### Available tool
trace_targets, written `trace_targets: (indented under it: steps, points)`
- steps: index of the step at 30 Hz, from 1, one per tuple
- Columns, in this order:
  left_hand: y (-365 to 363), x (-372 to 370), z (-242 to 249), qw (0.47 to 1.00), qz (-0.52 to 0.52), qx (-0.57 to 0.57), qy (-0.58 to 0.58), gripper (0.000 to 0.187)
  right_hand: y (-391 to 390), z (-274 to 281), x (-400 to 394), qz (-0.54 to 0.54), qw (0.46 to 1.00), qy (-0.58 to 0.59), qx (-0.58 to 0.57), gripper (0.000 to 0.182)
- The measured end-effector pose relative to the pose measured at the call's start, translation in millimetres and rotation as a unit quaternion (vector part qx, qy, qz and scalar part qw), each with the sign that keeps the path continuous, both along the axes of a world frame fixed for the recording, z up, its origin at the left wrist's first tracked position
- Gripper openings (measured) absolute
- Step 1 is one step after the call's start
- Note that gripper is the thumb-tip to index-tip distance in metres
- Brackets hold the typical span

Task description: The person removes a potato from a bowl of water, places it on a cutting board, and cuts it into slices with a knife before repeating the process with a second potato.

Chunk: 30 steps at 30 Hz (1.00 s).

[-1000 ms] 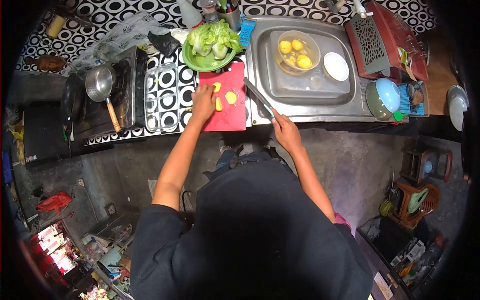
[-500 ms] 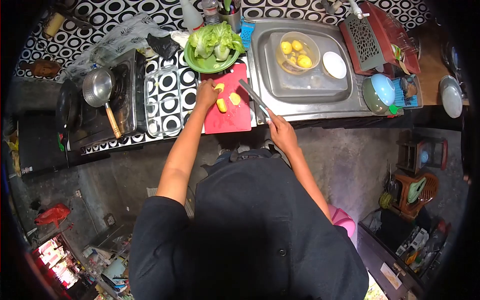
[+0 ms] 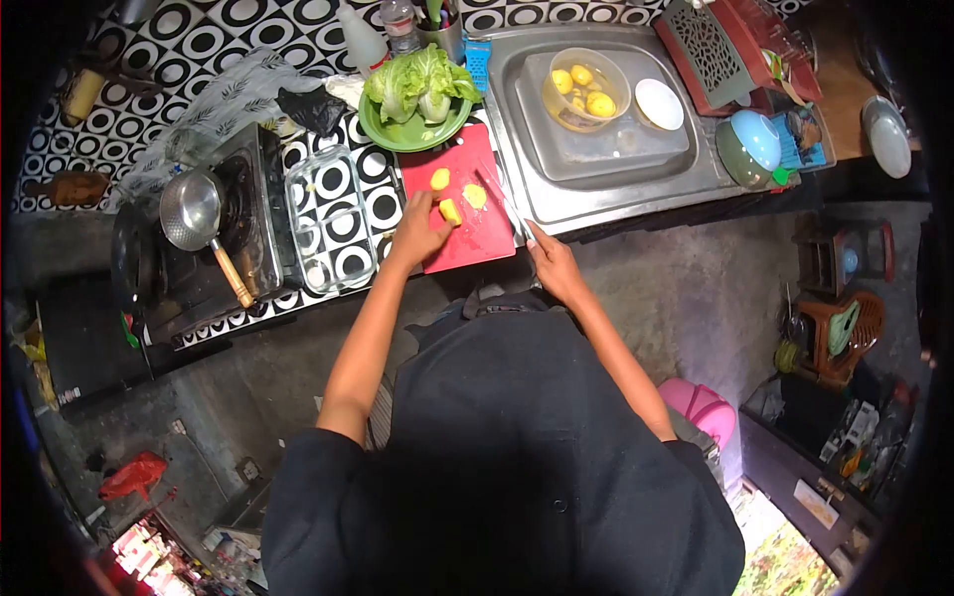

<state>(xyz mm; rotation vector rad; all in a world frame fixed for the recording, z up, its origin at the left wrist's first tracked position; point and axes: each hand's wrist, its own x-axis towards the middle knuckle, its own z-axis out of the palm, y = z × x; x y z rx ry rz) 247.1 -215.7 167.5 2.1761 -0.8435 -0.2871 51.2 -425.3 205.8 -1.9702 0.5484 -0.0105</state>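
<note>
I look down on a counter covered in black-and-white ringed tiles, above a bare grey floor (image 3: 248, 382). Well left of the red board (image 3: 462, 159), I see one stove (image 3: 268, 253) carrying one metal pan (image 3: 191, 209), its wooden handle angled toward the person's side. Nearer on the board's left is one clear glass dish (image 3: 291, 214). At the board's far edge stands one green bowl (image 3: 397, 142) heaped with leafy greens (image 3: 422, 84).

I have the left hand (image 3: 422, 236) over the board's left part, fingers parted around the nearest yellow piece (image 3: 450, 213); I cannot tell whether they pinch it. That makes three yellow pieces on the board, the other two being the far piece (image 3: 440, 179) and the right piece (image 3: 475, 197). The nearest one has its long axis running roughly away from the person.

My one knife (image 3: 505, 206) slants across the board's right edge, tip pointing away and leftward over the board, handle back toward the person. The right hand (image 3: 556, 268), just off the board's near right corner, is closed round that handle.

Right of the board sits one metal sink (image 3: 537, 204), with one tub (image 3: 586, 119) of yellow pieces and one white plate (image 3: 660, 104). Farther right I count one blue bowl (image 3: 755, 141) and one red rack (image 3: 671, 50).
</note>
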Motion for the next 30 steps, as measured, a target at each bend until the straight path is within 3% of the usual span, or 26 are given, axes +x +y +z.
trace_targets:
  steps: [7,11,16,30]
  points:
    - [-8,-17,-14,0.998,0.002,0.014,-0.063,0.058,24,-9,-9,-0.007,1.000,-0.001,0.021,0.045]
    - [-13,-21,-17,0.998,0.017,-0.011,-0.060,0.051,36,11,-8,0.001,0.998,0.007,0.059,0.045]
    - [-18,-25,-25,0.996,0.041,-0.055,-0.062,0.043,47,13,-6,0.041,0.999,-0.015,0.001,0.044]
    - [-24,-35,-29,0.993,0.091,-0.037,-0.067,0.035,57,15,-7,0.093,0.995,-0.016,-0.033,0.048]
